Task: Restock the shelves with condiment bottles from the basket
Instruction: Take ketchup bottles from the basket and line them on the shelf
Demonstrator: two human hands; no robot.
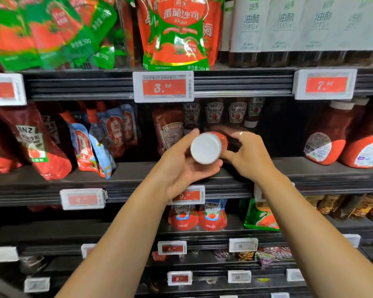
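A red ketchup bottle (pixel 209 147) with a white cap points cap-first at the camera, held level in front of the middle shelf (pixel 138 175). My left hand (pixel 181 164) grips it from the left and below, thumb over the top. My right hand (pixel 248 153) holds its right side, fingers curled along the red body; a ring shows on one finger. Behind the bottle stand several Heinz ketchup bottles (pixel 224 112) at the back of the same shelf. The basket is out of view.
Ketchup pouches (pixel 41 143) lean at the left of the middle shelf; large upside-down ketchup bottles (pixel 332 136) stand at its right. Green-red sachets (pixel 177 33) and white-labelled dressing bottles (pixel 289 29) fill the shelf above. Price tags (pixel 163 87) line the shelf edges. Lower shelves hold more pouches (pixel 198 216).
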